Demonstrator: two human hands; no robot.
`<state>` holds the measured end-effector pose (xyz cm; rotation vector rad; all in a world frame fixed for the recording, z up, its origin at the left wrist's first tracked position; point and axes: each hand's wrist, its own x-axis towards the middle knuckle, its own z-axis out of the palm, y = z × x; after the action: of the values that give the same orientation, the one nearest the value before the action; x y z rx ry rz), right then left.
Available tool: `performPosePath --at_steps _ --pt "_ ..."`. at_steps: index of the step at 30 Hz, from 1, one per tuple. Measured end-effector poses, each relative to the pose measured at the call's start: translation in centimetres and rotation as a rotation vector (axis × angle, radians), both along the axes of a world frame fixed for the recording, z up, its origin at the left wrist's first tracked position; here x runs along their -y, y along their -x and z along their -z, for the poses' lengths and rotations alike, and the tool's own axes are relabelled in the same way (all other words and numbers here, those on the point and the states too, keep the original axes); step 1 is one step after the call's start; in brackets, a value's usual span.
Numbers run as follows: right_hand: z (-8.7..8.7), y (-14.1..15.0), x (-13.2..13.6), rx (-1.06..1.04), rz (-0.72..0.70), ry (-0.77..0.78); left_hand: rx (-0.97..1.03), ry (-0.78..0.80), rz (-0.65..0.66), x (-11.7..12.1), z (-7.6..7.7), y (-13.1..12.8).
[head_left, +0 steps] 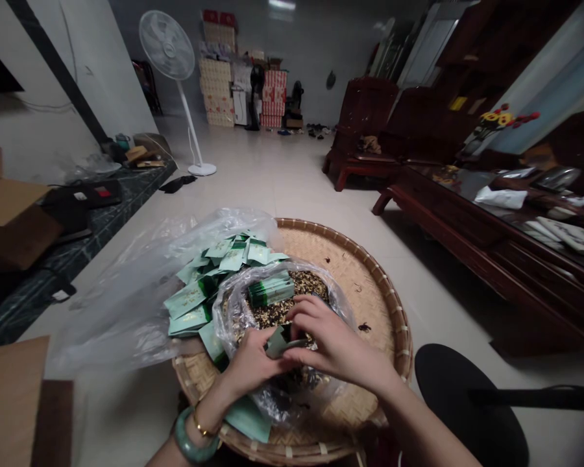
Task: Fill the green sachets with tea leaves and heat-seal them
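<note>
Grip pinching green packet (278,342), both wrists bent inward.

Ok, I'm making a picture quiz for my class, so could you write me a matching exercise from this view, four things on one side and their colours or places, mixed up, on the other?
Things:
1. Row of packets
2. Bangle
3. Tall fan
4. Flowers

Colours or places:
A. White, standing on the floor
B. On the wrist of the left hand
C. Yellow and red
D. On the dried mix in the clear bag

Right pairs: 1-D, 2-B, 3-A, 4-C
</note>
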<state>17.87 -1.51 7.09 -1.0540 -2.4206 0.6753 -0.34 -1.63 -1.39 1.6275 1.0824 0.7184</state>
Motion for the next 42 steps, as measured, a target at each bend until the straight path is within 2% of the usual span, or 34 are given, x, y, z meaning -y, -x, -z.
performPosePath --at_steps 4,9,15,20,25,27,29,33,36,42 --pt "0.7 0.2 0.0 -0.055 -0.006 -0.011 0.006 -0.007 -0.013 -0.1 -0.4 -0.1" --pt "1.5 0.8 -0.3 -0.035 -0.056 0.098 -0.062 -0.022 -0.046 0.0 -0.2 -0.3" --pt "2.1 0.0 -0.1 -0.243 0.1 0.046 -0.048 0.01 -0.052 0.3 -0.2 -0.5" --pt "2.2 0.4 0.0 -0.143 0.04 0.129 -0.121 0.003 -0.077 0.3 -0.6 -0.8" --pt "2.5 0.7 0.1 -0.118 0.025 0.163 -0.11 0.002 -0.067 0.5 -0.1 -0.8" --pt "2.9 0.5 0.2 -0.208 0.083 0.167 -0.095 0.011 -0.076 0.6 0.1 -0.7" --pt "3.5 0.3 0.2 -0.333 0.209 0.217 -0.077 0.016 -0.105 0.7 0.2 -0.7" --pt "5.0 0.0 0.1 -0.458 0.4 0.422 -0.031 0.02 -0.168 0.5 -0.2 -0.8" --pt "5.7 -0.1 -0.1 -0.525 0.419 0.507 0.079 0.035 -0.17 0.1 -0.6 -0.8" --pt "6.0 0.2 -0.3 -0.694 0.478 0.534 0.226 0.102 -0.247 -0.6 -0.8 -0.8"
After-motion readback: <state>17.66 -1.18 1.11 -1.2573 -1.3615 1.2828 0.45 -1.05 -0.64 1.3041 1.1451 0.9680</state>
